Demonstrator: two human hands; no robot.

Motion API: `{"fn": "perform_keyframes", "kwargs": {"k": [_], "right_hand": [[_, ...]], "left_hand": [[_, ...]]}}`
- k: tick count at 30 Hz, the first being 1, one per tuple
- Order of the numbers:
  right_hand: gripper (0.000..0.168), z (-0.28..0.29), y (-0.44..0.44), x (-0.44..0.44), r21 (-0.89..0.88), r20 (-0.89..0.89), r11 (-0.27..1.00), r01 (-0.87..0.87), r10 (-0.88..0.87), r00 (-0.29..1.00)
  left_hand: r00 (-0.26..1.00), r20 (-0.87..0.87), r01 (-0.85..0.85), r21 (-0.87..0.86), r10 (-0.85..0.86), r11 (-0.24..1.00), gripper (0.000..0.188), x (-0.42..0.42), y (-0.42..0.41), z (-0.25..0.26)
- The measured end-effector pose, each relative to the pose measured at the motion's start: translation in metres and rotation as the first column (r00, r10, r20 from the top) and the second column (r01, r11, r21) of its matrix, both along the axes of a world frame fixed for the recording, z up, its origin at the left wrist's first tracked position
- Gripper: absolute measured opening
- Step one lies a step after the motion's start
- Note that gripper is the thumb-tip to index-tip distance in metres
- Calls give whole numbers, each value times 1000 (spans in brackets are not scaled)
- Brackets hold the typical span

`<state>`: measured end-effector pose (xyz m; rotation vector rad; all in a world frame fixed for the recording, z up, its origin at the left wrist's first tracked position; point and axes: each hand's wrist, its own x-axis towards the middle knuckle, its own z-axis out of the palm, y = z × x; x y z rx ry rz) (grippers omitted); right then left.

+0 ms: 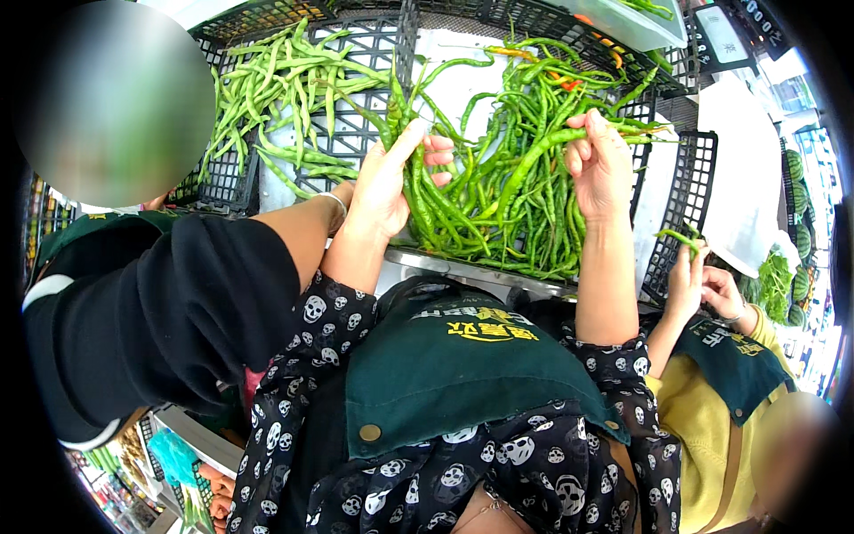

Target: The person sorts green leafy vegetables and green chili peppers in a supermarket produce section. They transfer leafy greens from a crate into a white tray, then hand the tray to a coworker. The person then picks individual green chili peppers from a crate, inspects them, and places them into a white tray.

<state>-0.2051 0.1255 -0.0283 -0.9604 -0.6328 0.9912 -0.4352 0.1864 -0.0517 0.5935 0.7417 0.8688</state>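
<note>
In the head view my left hand (393,177) grips a bunch of long green chili peppers (420,200), some pointing up past the thumb and others hanging below the fingers. My right hand (599,157) pinches a few more green chilies (550,141) between thumb and fingers, their tips and stems sticking out on both sides. Between and beneath both hands lies a large heap of long green chilies (527,193), with a few red and orange ones (567,85) near its top.
Light green beans (273,77) lie in black plastic crates (370,40) at the upper left. A co-worker's dark sleeve (200,294) presses close on the left. On the right, a co-worker's hands (690,280) hold a chili beside a black crate (684,193). A metal edge (467,267) runs before me.
</note>
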Motion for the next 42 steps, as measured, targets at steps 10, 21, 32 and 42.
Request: {"fn": "perform_keyframes", "kwargs": {"k": [10,21,32,42], "right_hand": [[23,15,19,-36,-234,394,945,-229,308,866],[28,4,18,-51,-287,317,899,-331,415,853],[21,-19,13,-50,-462,485,832,-307,528,697],[16,-38,1,-42,-397,842,895,-204,444,307]], "left_hand": [[968,10,249,99,-251,963,33,29,-29,19],[977,88,176,202,-196,963,25,-7,-17,8],[982,146,-160,302,120,940,19,2,-7,-19],[947,162,-322,516,279,794,21,-32,38,26]]}}
